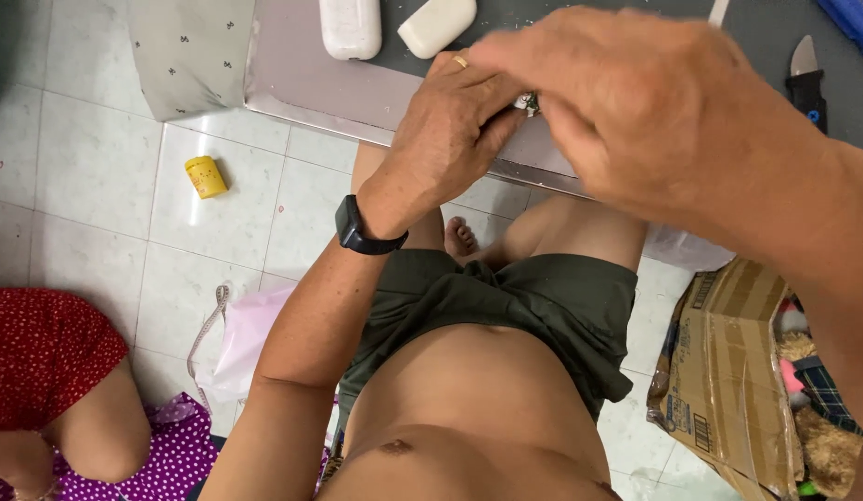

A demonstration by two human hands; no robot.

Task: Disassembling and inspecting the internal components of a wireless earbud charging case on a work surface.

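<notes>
Both hands are pinching a small dark-green object [529, 102] betw. fingertips, over the table edge [357, 97]. Left hand [450, 139] is clenching it from below; right hand [626, 102] is covering it from above, so exact grip is hidden. Risk: the piece is tiny & mostly hidden, so a slip could be dropping it off the edge onto the tiled floor [218, 232], near the yellow jar [206, 176].

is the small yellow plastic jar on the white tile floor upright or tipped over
Tipped over. The small yellow plastic jar lies on its side on the white tile floor, its round lid end facing sideways rather than up.
</notes>
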